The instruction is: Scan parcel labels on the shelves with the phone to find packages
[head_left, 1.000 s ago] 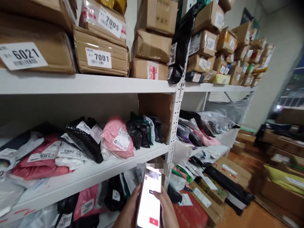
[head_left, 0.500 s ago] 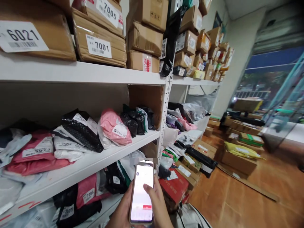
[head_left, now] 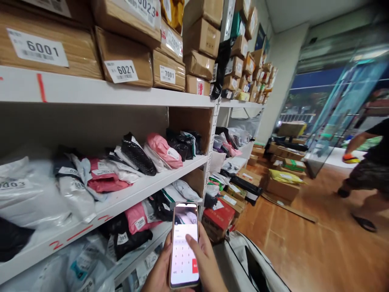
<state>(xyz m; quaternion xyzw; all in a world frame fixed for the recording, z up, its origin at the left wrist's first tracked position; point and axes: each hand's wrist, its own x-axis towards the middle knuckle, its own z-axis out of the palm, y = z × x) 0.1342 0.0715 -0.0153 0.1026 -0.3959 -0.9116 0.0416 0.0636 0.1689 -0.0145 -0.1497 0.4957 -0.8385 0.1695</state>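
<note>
A lit smartphone point(head_left: 181, 265) stands upright at the bottom middle, with a camera picture at the top of its screen and a number keypad below. My left hand point(head_left: 159, 263) is closed around its left edge. From the other side my right hand point(head_left: 208, 261) grips the phone, its thumb lying over the screen above the keypad. Behind the phone, the white shelf point(head_left: 158, 192) carries bagged parcels, among them a pink parcel point(head_left: 164, 150) and a black parcel point(head_left: 138, 156). The fingers behind the phone are hidden.
Labelled cardboard boxes point(head_left: 124, 61) line the upper shelf. On the lower level lie more bags point(head_left: 121, 239). A red box point(head_left: 219, 219) and an open whitish bag point(head_left: 240, 259) rest on the floor. At right a person point(head_left: 372, 162) stands near a yellow package point(head_left: 284, 176) on a carton.
My view has shifted, bringing more of the left shelf in. The phone screen now shows a camera picture and keypad. A person has appeared at the right.
</note>
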